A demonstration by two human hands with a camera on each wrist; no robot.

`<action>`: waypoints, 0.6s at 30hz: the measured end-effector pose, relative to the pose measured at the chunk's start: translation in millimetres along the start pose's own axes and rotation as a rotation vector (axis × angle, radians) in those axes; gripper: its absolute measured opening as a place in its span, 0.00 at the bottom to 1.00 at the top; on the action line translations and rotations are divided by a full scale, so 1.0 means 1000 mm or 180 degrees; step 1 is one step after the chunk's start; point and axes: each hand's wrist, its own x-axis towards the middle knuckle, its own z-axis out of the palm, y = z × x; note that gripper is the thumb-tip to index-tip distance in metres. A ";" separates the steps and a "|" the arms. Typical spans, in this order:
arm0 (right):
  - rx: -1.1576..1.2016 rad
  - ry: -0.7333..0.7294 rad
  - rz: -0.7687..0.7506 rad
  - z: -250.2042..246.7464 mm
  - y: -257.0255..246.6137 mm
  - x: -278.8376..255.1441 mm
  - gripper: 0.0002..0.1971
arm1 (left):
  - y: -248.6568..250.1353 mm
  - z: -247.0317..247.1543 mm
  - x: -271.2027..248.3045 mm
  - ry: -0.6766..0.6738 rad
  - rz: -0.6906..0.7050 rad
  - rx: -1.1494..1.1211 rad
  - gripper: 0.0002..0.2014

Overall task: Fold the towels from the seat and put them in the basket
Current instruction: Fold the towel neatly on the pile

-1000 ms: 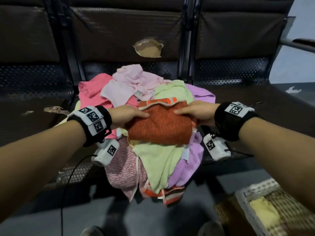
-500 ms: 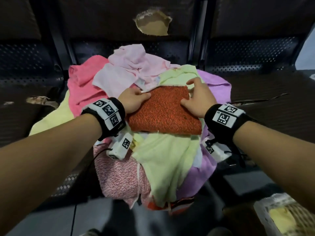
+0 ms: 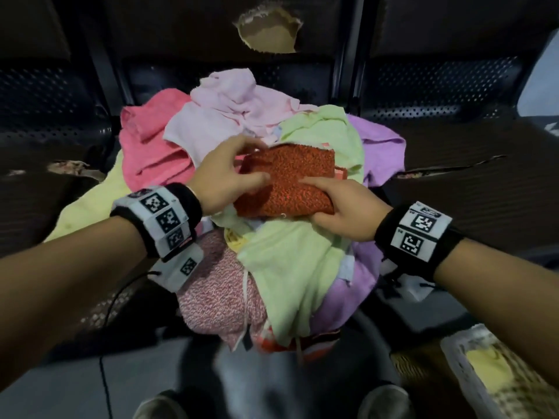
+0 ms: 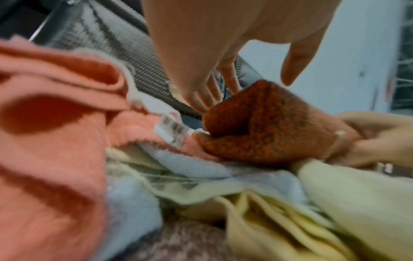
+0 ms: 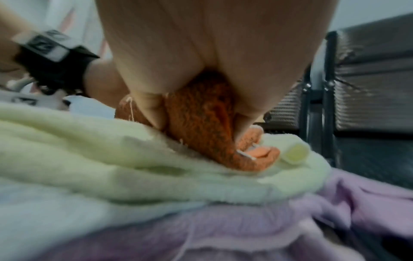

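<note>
A folded orange-red towel (image 3: 290, 176) lies on top of the heap of towels on the dark seat (image 3: 453, 182). My right hand (image 3: 314, 201) pinches its near right edge, thumb on top and fingers underneath; the right wrist view shows the right hand (image 5: 198, 127) closed around the orange-red towel (image 5: 201, 141). My left hand (image 3: 257, 161) spans the towel's left side. In the left wrist view the left hand (image 4: 243, 91) has straight fingers touching the far corner of the orange-red towel (image 4: 268, 127), thumb held above it. A white wicker basket (image 3: 453, 355) stands on the floor at lower right.
Under the orange towel lie a light green towel (image 3: 290, 267), a pink one (image 3: 145, 146), a pale pink one (image 3: 230, 104), a purple one (image 3: 378, 143) and a speckled red one (image 3: 217, 291). A yellow towel (image 3: 487, 370) lies in the basket. The backrest has a torn hole (image 3: 269, 31).
My right hand slid from the towel's far right side to its near edge and took hold. The left hand shifted to the far left corner. The towel now looks narrower.
</note>
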 end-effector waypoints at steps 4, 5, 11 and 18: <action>0.0366 0.0409 0.0324 -0.006 0.000 -0.011 0.22 | 0.003 0.010 -0.032 -0.0649 0.0198 0.1073 0.39; 0.0353 0.0451 0.0303 -0.009 0.000 -0.013 0.18 | 0.000 0.012 -0.034 -0.0510 0.0272 0.1316 0.35; 0.0866 0.0508 0.0299 -0.025 -0.002 -0.022 0.11 | -0.005 -0.003 -0.038 0.0201 -0.0014 0.0300 0.06; 0.0776 0.0631 0.1244 -0.016 0.001 -0.012 0.13 | -0.009 0.012 -0.016 0.0780 -0.0508 0.0021 0.14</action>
